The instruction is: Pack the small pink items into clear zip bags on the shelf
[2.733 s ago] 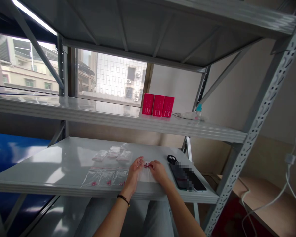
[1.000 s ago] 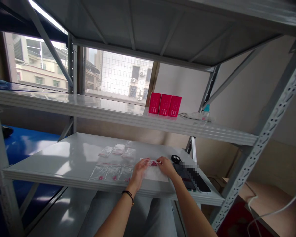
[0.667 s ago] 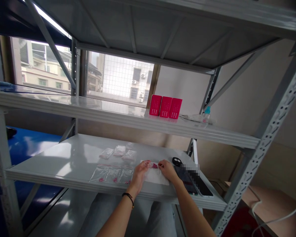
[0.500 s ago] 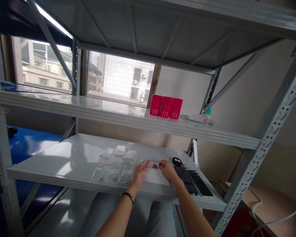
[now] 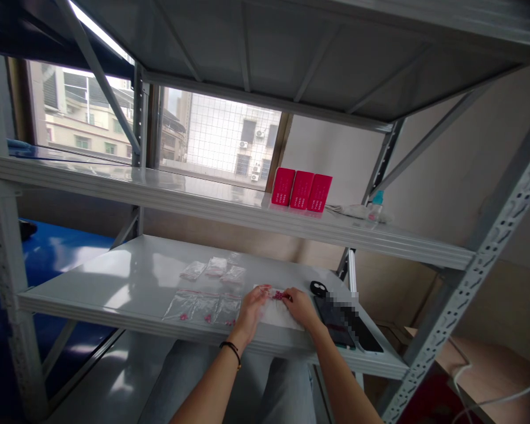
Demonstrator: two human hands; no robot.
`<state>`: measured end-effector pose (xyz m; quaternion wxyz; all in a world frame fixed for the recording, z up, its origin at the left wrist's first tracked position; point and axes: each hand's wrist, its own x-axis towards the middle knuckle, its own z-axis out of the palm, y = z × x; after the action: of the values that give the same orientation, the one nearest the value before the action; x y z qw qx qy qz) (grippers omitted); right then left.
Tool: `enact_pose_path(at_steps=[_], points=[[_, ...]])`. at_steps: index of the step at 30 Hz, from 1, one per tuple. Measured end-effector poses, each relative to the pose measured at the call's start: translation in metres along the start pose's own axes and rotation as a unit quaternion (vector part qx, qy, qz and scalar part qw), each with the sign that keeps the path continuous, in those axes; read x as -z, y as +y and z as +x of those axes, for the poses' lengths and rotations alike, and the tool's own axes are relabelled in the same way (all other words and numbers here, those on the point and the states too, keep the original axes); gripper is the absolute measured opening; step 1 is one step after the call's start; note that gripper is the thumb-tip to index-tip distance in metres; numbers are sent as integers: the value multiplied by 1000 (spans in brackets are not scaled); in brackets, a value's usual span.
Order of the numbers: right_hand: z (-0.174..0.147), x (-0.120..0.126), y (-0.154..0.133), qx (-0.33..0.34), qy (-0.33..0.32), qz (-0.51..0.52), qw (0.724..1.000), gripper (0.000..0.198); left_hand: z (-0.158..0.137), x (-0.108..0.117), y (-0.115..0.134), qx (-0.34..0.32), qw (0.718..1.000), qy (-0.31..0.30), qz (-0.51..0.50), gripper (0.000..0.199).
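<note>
Small pink pieces (image 5: 278,294) lie in a little heap on a white sheet (image 5: 287,318) near the shelf's front edge. My left hand (image 5: 252,306) is at the heap's left side, fingers bent together; something clear shows by the fingertips, too small to make out. From the right, my right hand (image 5: 301,305) pinches at the edge of the heap, and its fingers hide what is between them. To the left, several clear zip bags (image 5: 203,303) lie flat in a row, with a few pink pieces (image 5: 208,318) at their lower ends.
Stacks of small clear bags (image 5: 216,266) lie farther back. A black round object (image 5: 318,288) and a dark tablet-like device (image 5: 333,321) lie right of my right hand. Above, the middle shelf (image 5: 229,206) carries red boxes (image 5: 302,190) and a blue-capped bottle (image 5: 377,204).
My right hand has shifted slightly left, its fingertips now at the pink pieces. My left hand stays nearly in place. The whole view has moved a little.
</note>
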<state>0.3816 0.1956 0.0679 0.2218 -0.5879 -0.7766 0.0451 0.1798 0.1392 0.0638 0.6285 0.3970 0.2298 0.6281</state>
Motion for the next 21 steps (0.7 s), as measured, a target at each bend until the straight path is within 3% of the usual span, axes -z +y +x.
enact_pose_path(at_steps=[7,12,16,21], points=[[3,5,-5,5,0,3,1000,20,-1,-2,2,-7,1000,2,-5,43],[3,36,-24,14,42,62,997,23,-2,-2,3,0,1000,5,-9,43],[0,67,-61,88,37,190,977,23,-3,-3,3,12,1000,-10,-19,40],[-3,83,-89,191,-28,211,958,22,-2,-2,2,-7,999,-29,-43,33]])
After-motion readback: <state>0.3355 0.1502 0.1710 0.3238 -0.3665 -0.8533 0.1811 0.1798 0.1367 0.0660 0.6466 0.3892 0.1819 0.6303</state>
